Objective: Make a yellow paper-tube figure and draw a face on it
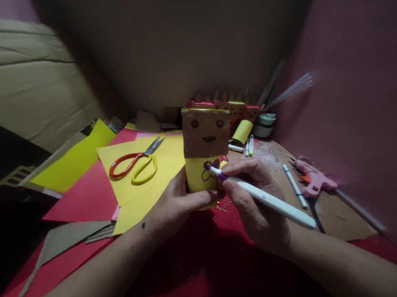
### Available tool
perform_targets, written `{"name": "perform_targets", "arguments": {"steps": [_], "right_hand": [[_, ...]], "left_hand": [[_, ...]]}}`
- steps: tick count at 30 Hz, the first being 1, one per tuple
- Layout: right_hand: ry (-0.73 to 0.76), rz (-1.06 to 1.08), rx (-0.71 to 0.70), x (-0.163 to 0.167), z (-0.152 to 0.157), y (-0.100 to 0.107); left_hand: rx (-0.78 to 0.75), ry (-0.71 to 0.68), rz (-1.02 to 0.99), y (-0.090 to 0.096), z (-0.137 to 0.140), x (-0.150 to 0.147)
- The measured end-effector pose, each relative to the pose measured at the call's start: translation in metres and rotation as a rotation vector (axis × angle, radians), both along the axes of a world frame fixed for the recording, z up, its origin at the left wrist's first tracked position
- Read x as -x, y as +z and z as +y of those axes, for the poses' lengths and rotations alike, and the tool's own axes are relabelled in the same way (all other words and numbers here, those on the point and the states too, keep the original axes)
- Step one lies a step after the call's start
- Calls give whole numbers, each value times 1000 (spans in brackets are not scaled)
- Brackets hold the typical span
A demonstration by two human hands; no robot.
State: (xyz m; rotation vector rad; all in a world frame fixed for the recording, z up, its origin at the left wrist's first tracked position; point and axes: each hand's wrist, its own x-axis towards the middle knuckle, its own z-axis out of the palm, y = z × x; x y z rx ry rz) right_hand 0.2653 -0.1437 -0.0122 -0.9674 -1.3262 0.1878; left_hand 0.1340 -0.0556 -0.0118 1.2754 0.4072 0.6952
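Note:
My left hand is wrapped round the lower part of a yellow paper tube figure, holding it upright. On top of the tube sits a square brown cardboard head with two drawn eyes, a dark nose and a small mouth. My right hand grips a white marker with a purple collar. The marker's tip touches the yellow front, at a dark purple flower outline. The left fingers behind the tube are hidden.
Red-and-yellow-handled scissors lie on yellow paper at left. A pink glue gun and a blue-banded marker lie at right. Behind stand several similar figures, a yellow paper roll and a pale green roll.

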Motion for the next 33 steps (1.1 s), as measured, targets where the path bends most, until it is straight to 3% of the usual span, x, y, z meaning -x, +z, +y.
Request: {"name": "perform_targets", "arguments": {"steps": [8, 33], "right_hand": [[22, 23, -7, -1, 0, 0], [18, 3, -26, 0, 1, -1]], "left_hand": [[57, -34, -25, 0, 1, 1], [6, -42, -17, 0, 4, 1]]}}
